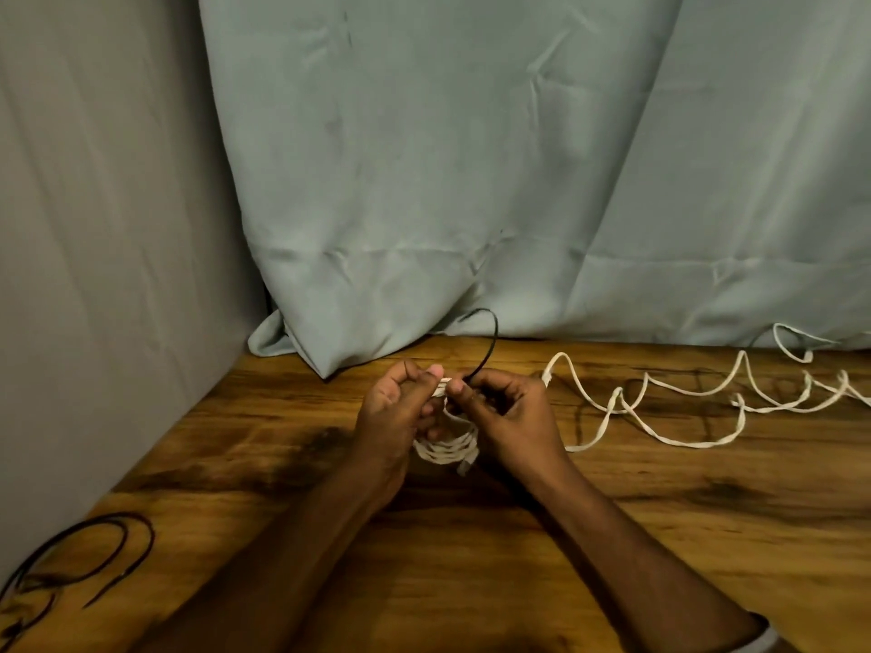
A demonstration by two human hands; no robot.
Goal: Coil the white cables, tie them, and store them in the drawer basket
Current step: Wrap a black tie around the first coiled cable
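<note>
Left hand point(396, 407) pinches the limp, light coiled cable point(445, 452) at its top while right hand point(499, 407) grips a springy black tie point(488, 344); best held where loops bunch.

It looks like a room in a home: a dark-stained, knotty wooden table point(612, 534) stands in a corner, a creased pale grey-green fabric curtain point(471, 157) draping onto its far edge, a plain grey wall point(94, 228) along its left edge.
</note>
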